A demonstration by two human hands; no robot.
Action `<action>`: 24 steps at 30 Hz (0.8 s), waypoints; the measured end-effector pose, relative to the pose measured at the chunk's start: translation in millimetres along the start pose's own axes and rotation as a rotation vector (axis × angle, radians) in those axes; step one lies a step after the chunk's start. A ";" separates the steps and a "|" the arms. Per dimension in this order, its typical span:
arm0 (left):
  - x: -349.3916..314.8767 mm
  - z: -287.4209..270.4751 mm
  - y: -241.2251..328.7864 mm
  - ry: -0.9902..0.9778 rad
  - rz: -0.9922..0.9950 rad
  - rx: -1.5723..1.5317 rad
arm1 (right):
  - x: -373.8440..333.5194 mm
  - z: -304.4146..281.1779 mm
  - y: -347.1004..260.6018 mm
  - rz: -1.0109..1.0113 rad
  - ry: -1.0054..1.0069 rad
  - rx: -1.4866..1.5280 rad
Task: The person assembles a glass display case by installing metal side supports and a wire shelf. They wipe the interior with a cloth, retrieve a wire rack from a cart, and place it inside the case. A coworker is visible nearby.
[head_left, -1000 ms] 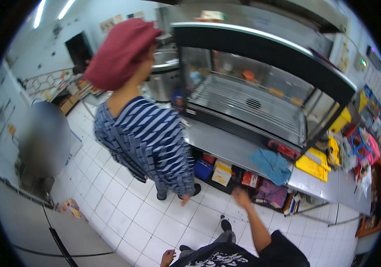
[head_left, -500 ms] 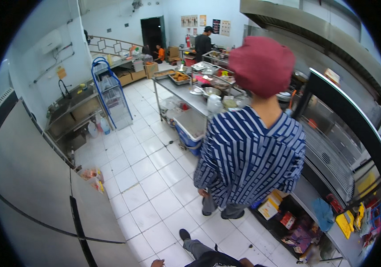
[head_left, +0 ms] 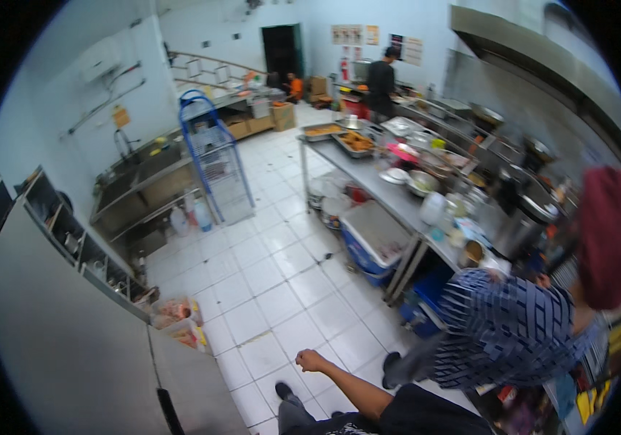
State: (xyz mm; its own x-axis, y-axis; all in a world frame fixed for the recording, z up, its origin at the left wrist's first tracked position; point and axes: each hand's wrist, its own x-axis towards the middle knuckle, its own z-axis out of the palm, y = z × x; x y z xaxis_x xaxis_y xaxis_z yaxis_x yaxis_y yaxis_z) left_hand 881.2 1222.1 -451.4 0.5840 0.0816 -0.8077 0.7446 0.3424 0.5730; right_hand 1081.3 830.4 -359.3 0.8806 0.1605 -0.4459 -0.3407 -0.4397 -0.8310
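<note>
Right hand: fingers curled in, loosely clenched, nothing seen in it; held up over the white tiled floor, apparently touching nothing. Left hand out of frame, so its grip cannot be told.

Nothing in hand, hence no held item to place; larger things about the right hand are the steel cabinet to the left, with packages on the floor beside it, and the blue cooler box ahead and right, beside a steel table.

Change: view has swung left since a second ago; the display warmer no longer fills the upper right. The co-worker in the red cap, ahead half a second ago, is now at the right edge. Bearing: more floor shows in front, out to the sink and blue-framed rack; judged as walking or turning, no handling visible
</note>
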 end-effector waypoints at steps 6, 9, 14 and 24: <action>93.9 -13.7 88.6 0.018 -0.363 0.807 | 117.7 -38.0 -20.9 -0.048 0.156 -0.177; 161.8 18.9 172.7 -0.098 -0.345 1.049 | 108.4 -63.6 35.1 0.201 -0.017 -0.493; 315.3 130.8 347.8 -0.202 0.047 0.976 | 116.9 -119.1 87.0 0.553 -0.219 -0.590; 516.5 439.0 656.7 -0.291 0.287 0.778 | 369.6 -172.7 117.1 0.439 -0.020 -0.541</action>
State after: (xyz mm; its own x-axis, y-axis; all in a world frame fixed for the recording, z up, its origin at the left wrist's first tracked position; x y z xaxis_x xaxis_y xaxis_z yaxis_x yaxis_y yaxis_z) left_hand 1813.7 1078.1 -431.1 0.7626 -0.2121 -0.6112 0.5035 -0.3987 0.7665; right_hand 1423.7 685.6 -563.9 0.6908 -0.1190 -0.7132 -0.4473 -0.8453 -0.2922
